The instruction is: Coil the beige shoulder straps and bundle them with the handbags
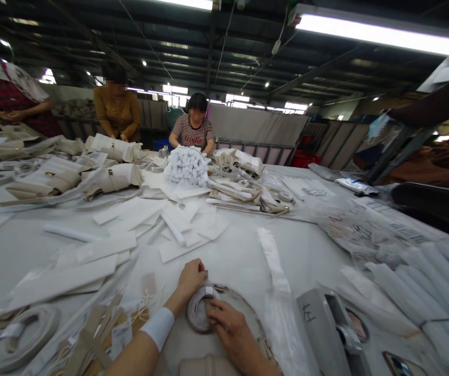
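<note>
A taupe strap (196, 313) lies wound in a flat coil on the table before me, with a small white paper band (209, 291) at its top. My right hand (231, 325) is closed on the coil's right side, fingers bent over its inner edge. Just above the coil, my left hand (190, 275) has its fingers curled in a pinch; a small brownish bit shows at the tips, too small to name. A thin strap or chain (250, 304) curves away to the right. Below, a beige item (208, 365), perhaps a bag, is cut off by the frame.
To the left lie coiled straps (42, 334), tags with strings (122, 334) and white paper sheets (87, 271). A grey tape dispenser (318, 329) and a phone (402, 363) are at right. Beige bags (114, 180) and a white bundle (187, 167) stand farther back, near several people.
</note>
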`<action>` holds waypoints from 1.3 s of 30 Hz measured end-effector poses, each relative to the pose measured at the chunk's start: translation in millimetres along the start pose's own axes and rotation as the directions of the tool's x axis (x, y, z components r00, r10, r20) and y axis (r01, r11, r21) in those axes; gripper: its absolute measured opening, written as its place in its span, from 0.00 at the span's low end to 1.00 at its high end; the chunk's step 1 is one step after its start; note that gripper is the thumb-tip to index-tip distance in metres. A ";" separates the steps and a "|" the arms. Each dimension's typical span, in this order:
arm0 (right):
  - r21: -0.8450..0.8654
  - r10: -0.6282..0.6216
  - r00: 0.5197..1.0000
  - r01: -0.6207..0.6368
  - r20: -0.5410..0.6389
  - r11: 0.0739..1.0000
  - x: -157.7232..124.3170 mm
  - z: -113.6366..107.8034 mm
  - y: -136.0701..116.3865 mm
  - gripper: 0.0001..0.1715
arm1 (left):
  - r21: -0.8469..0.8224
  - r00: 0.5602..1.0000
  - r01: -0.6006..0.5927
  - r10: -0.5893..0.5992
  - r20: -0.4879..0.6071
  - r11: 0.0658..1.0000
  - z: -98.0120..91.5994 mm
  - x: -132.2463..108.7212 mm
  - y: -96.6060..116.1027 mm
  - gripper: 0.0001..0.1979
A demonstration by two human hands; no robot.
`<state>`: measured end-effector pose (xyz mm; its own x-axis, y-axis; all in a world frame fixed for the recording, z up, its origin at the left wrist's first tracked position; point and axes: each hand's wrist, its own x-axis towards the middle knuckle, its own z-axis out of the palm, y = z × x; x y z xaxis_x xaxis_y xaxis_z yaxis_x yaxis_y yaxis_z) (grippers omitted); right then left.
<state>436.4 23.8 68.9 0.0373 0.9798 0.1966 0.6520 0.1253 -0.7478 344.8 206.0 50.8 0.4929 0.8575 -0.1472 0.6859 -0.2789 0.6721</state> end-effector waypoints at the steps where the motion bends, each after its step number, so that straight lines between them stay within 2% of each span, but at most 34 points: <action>1: 0.024 0.015 0.998 -0.014 -0.062 1.000 5.6 2.8 3.7 0.14 | -0.008 1.000 -0.028 0.028 0.005 1.000 -1.9 0.8 1.7 0.02; 4: 0.034 0.091 0.970 -0.085 -0.225 0.996 24.6 4.7 13.7 0.13 | -0.043 0.994 -0.101 0.103 0.039 0.994 -5.5 4.2 6.1 0.03; 6: -0.026 0.109 0.957 -0.120 -0.269 0.992 38.6 1.3 17.5 0.13 | -0.070 0.990 -0.121 0.126 0.069 0.990 -5.5 7.1 7.3 0.04; 10: -0.139 0.056 0.972 -0.090 -0.228 0.986 67.0 -5.6 22.6 0.12 | -0.108 0.987 -0.121 0.131 0.089 0.987 -1.2 14.7 4.6 0.03; 14: -0.146 0.009 0.991 -0.029 -0.134 0.989 87.9 -2.7 31.5 0.13 | -0.124 0.993 -0.106 0.112 0.037 0.987 5.2 21.4 -1.0 0.01; 17: -0.157 -0.011 0.993 -0.007 -0.115 0.987 94.4 2.8 39.6 0.14 | -0.148 0.998 -0.066 0.063 -0.021 0.987 11.2 22.6 -3.4 0.01; 20: -0.199 -0.017 0.989 -0.012 -0.144 0.980 93.9 7.6 46.1 0.14 | -0.188 0.998 -0.033 0.021 -0.066 0.982 15.1 20.5 -4.0 0.04; 22: -0.226 -0.022 0.985 -0.017 -0.169 0.974 91.6 10.4 49.4 0.14 | -0.225 0.998 -0.045 0.034 -0.054 0.973 14.3 16.6 -5.1 0.07; 25: -0.245 -0.038 0.980 -0.011 -0.193 0.969 88.1 14.3 54.5 0.13 | -0.293 0.994 -0.087 0.103 0.039 0.952 9.0 6.4 -10.6 0.14; 26: -0.246 -0.043 0.979 -0.007 -0.199 0.969 87.3 15.6 56.4 0.13 | -0.310 0.989 -0.094 0.123 0.078 0.946 7.0 2.2 -13.3 0.18; 29: -0.242 -0.052 0.975 -0.002 -0.218 0.970 86.4 19.1 61.8 0.11 | -0.316 0.978 -0.083 0.138 0.156 0.945 3.2 -8.7 -21.3 0.41; 30: -0.242 -0.055 0.973 -0.001 -0.224 0.970 86.3 19.9 63.0 0.11 | -0.303 0.978 -0.078 0.132 0.164 0.950 2.8 -10.9 -23.0 0.42; 34: -0.256 -0.081 0.969 0.018 -0.234 0.966 85.6 19.5 63.4 0.10 | -0.244 0.984 -0.059 0.097 0.146 0.968 4.0 -12.7 -23.0 0.18; 36: -0.266 -0.096 0.967 0.031 -0.234 0.963 84.5 18.4 61.9 0.10 | -0.234 0.988 -0.055 0.087 0.129 0.971 5.4 -12.1 -20.5 0.15; 39: -0.278 -0.111 0.964 0.041 -0.240 0.960 82.9 17.5 60.5 0.11 | -0.258 0.988 -0.061 0.094 0.119 0.964 8.5 -12.2 -17.8 0.16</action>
<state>465.6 115.4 28.9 0.1455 0.8935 0.4248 0.8378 0.1171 -0.5332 331.1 196.8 34.5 0.6159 0.7695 -0.1688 0.4932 -0.2095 0.8443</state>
